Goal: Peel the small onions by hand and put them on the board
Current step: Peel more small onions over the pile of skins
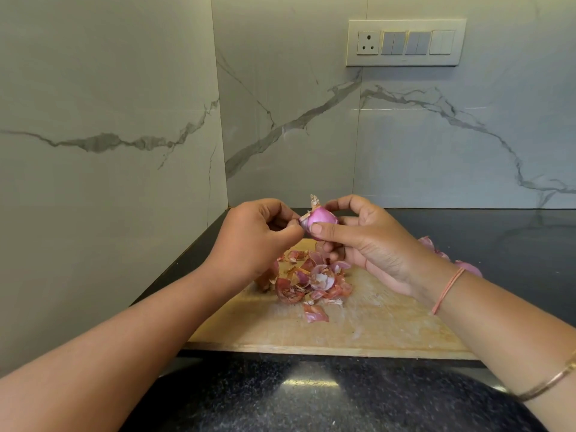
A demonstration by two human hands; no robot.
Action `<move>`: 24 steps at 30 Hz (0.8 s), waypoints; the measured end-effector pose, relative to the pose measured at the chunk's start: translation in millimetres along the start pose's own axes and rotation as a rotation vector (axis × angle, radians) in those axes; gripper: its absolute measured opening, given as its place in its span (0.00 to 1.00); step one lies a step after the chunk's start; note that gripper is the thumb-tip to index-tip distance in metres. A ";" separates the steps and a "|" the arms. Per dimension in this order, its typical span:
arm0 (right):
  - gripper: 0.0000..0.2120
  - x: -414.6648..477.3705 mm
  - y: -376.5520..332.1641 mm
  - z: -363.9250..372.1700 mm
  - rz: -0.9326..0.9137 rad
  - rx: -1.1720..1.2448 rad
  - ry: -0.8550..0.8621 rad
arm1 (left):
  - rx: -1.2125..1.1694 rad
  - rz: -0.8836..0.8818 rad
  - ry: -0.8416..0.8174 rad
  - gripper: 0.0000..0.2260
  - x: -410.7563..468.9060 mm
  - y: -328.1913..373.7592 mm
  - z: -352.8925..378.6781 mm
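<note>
I hold a small pink onion (319, 221) in the air above the far end of the board (358, 322), not yet set down. Its dry stalk tip points up, and part of its skin is already off. My right hand (367, 244) grips it, thumb across the front and the other fingers (339, 202) curled round the back. My left hand (252, 241) pinches a flap of skin at the onion's left end, fingertips pressed together on it.

Below my hands, a heap of loose peels (311, 282) lies on the wooden board, with one stray piece nearer to me. Behind my right wrist, more onions (467, 268) sit partly hidden, and I cannot tell whether they lie on the board or beside it. The board lies on the dark speckled bench (311, 394). My right arm wears a thin thread (447, 289) and a bangle (551, 381). A switch plate (405, 42) is on the marble wall.
</note>
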State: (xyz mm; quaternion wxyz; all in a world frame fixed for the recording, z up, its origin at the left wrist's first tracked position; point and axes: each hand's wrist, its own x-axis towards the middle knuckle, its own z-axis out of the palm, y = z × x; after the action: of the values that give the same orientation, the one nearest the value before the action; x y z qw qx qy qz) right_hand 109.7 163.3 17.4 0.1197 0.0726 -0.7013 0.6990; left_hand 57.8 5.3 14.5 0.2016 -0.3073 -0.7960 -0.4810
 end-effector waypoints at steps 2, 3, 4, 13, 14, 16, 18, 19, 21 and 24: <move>0.16 -0.4 -1.7 0.4 0.015 0.023 -0.020 | 0.037 -0.003 0.027 0.07 1.0 -1.1 -1.2; 0.15 -0.6 -2.8 0.6 0.016 0.028 -0.034 | 0.054 -0.004 0.038 0.08 1.6 -1.3 -2.1; 0.14 -0.9 -3.6 0.5 0.015 0.033 -0.048 | 0.070 -0.004 0.046 0.08 1.9 -1.5 -2.8; 0.18 -4.5 -7.8 -2.2 0.058 0.056 -0.194 | 0.185 -0.044 0.036 0.04 4.1 -4.2 -4.6; 0.18 -4.2 -7.6 -2.4 0.064 0.066 -0.208 | 0.193 -0.043 0.038 0.04 3.9 -3.9 -5.3; 0.19 -3.8 -6.9 -3.2 0.077 0.082 -0.227 | 0.211 -0.035 0.042 0.04 4.0 -3.7 -6.0; 0.20 -3.3 -6.4 -4.4 0.089 0.087 -0.239 | 0.226 -0.027 0.048 0.04 4.4 -3.7 -6.3; 0.21 -3.1 -6.4 -4.9 0.095 0.090 -0.248 | 0.231 -0.024 0.051 0.04 4.7 -3.8 -6.4; 0.21 -3.3 -6.6 -5.7 0.109 0.098 -0.274 | 0.234 -0.022 0.058 0.04 5.2 -4.1 -7.0; 0.20 -4.2 -7.5 -5.8 0.118 0.102 -0.310 | 0.243 -0.016 0.065 0.04 5.6 -4.6 -8.3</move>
State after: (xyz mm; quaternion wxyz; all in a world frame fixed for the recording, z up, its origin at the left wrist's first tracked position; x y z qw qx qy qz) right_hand 116.1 168.7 23.5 -0.0350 0.1443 -0.6780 0.7200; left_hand 50.8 -2.1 18.8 0.2591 -0.2584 -0.8440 -0.3921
